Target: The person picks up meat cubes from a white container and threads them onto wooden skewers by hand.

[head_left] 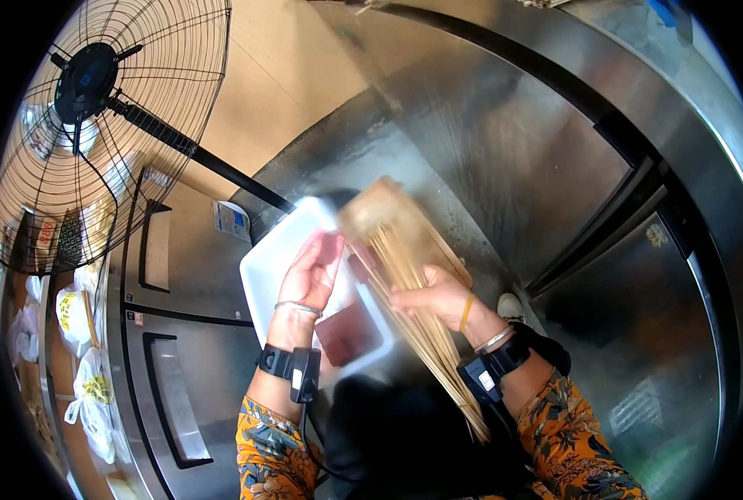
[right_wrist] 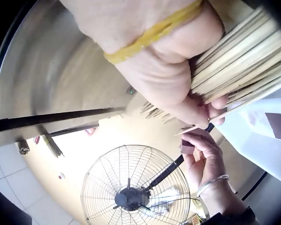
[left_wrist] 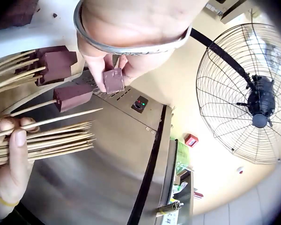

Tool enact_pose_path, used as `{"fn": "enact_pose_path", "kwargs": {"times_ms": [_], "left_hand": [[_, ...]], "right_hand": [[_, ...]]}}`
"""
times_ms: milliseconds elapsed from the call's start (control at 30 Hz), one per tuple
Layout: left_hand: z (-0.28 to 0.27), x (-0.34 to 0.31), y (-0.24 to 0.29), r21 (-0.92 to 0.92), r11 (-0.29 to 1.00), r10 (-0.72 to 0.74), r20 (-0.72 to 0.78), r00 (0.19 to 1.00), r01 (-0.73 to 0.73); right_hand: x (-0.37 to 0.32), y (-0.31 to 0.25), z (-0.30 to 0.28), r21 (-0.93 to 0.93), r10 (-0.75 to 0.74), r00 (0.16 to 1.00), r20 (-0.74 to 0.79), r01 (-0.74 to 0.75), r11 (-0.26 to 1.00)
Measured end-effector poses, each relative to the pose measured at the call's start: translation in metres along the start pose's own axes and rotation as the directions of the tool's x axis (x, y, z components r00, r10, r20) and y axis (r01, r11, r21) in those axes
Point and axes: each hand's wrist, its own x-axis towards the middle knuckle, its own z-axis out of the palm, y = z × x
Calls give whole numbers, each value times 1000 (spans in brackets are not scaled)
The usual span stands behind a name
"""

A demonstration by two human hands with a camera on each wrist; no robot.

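Observation:
My left hand pinches a dark reddish-brown block between thumb and fingers. A thick bundle of thin wooden sticks lies in my right hand, fingers curled round it. One stick stands out from the bundle, its bare tip pointing toward the left hand, apart from the block. In the left wrist view, similar blocks sit on stick ends beside the bundle. The white container holds a large dark red piece.
A tan tray adjoins the white container. A black wire fan stands at upper left. Steel cabinets with handles line the left, and steel doors the right. Bagged items sit on the left shelves.

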Motion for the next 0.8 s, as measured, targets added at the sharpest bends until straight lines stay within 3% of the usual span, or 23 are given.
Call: {"fn": "enact_pose_path", "kwargs": {"times_ms": [333,633,800], "left_hand": [[6,15,-3,-40,997,58,-100,993,-62],[15,8,-7,-15,998,53,47,997,-53],[23,3,-7,-109,994,-10,145,989,26]], "right_hand": [[-1,-4,7,4,-6,998,56,6,1000],[2,0,7,9,-17,999,39,17,1000],[3,2,7,-31,-21,1000,15,22,999]]}}
